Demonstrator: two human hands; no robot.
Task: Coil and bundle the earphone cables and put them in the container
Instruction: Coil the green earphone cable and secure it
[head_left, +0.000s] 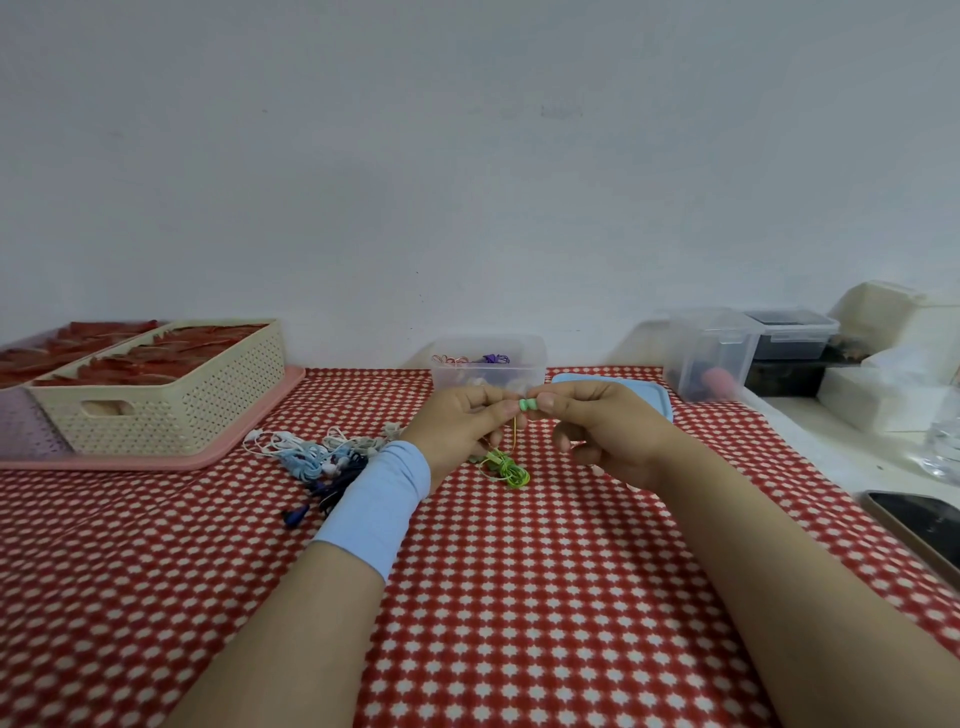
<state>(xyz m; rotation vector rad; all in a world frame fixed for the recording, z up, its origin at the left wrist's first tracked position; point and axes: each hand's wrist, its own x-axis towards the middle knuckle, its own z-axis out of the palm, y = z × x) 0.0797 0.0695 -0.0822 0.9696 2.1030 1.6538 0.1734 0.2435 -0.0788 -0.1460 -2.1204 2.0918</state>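
With left hand (462, 421) and right hand (597, 431) pinching green earbuds (528, 406) before clear container (488, 361): seemingly starting coil; next, wind dangling cable (506, 467)

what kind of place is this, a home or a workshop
Most likely a home table used as a sorting station, not a workshop: a red patterned tablecloth, a cream plastic basket, household storage tubs against a bare wall. The left hand and right hand pinch green earphones.
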